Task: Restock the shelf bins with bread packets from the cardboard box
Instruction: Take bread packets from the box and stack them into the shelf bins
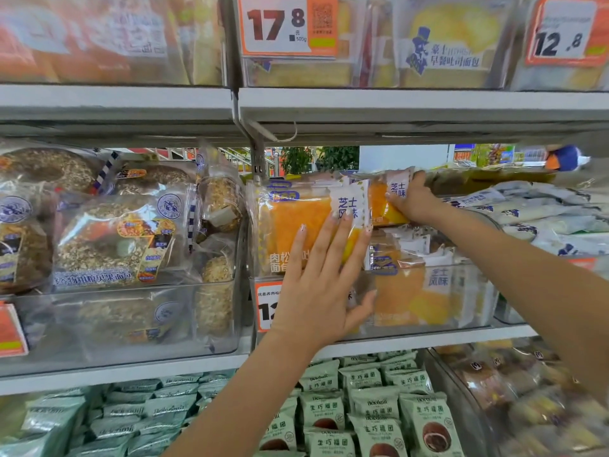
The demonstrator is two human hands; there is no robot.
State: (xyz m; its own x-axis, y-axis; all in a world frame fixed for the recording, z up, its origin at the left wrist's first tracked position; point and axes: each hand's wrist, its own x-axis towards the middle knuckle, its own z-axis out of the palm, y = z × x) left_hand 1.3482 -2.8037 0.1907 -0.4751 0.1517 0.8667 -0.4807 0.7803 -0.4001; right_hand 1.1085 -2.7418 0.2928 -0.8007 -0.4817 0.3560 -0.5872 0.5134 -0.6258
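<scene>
Two hands on orange bread packets, middle shelf

Two hands are in my view, both at the clear bin (428,321) in the centre of the middle shelf.

- Left hand (324,278): 1. Fingers straight and spread, palm laid flat against the front bread packet (290,225), which stands upright at the bin's left end. Nothing is gripped; it only presses.
- Right hand (412,202): 1. Fingers curled round a second bread packet (382,201), held above the bin, just behind and to the right of the front one.
- Orange packets lower in the bin (412,291), seen through its clear wall: at least 2; I cannot count them surely.
- Price tags: 4 in view. Two hang above, the 17.8 tag (276,24) and the 12.8 tag (560,34); one tag (267,308) on the bin front sits partly behind the left wrist; one orange tag (11,328) is at the far left edge.
- Ring-shaped seeded loaves (112,245) in the left-hand bin: several, stacked; exact count unclear.
- White-and-blue packets (543,216) to the right: a heap, too blurred to count.
- Green packets (369,413) on the shelf below: many, in rows.
- Cardboard box: I cannot see it from this camera.
</scene>
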